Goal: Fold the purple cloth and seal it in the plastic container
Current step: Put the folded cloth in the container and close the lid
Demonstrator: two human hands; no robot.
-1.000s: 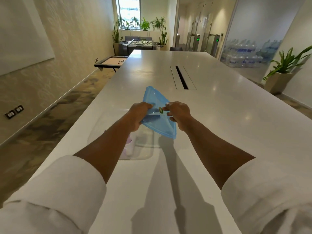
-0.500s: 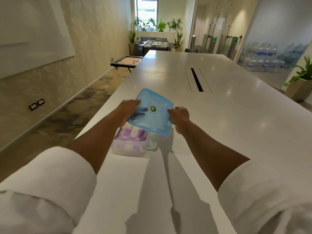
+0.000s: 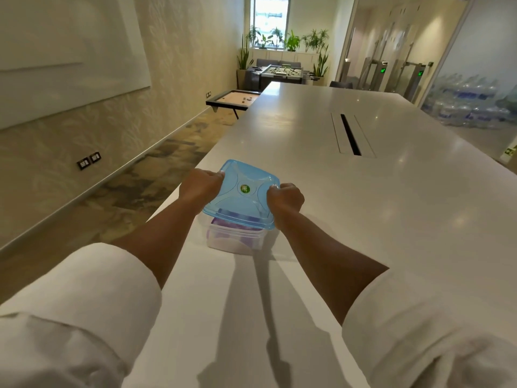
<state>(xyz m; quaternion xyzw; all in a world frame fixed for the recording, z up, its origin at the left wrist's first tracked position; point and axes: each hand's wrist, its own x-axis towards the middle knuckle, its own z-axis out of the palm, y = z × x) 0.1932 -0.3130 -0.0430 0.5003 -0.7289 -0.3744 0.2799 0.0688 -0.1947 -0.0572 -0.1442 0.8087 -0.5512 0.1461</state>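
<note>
- Blue lid (image 3: 242, 191): translucent, square with rounded corners, raised ribs running from a round centre to each corner, small green round sticker in the middle. It sits over the plastic container (image 3: 234, 238); whether it rests on the rim all round or is pressed home cannot be told.
- Plastic container: clear, box-shaped, standing on the white table (image 3: 363, 208) near its left edge, directly below the lid.
- Purple cloth (image 3: 237, 219): inside the container, seen through the clear wall and through the lid's near part; purple with paler bands, bundled low. Fold lines not readable.
- Left hand (image 3: 200, 184): fingers curled closed on the lid's left edge, thumb on top near the far-left corner.
- Right hand (image 3: 285, 198): clamped on the lid's right edge, knuckles up.
- Both forearms bare, white sleeves (image 3: 84, 298) rolled above them.
</note>
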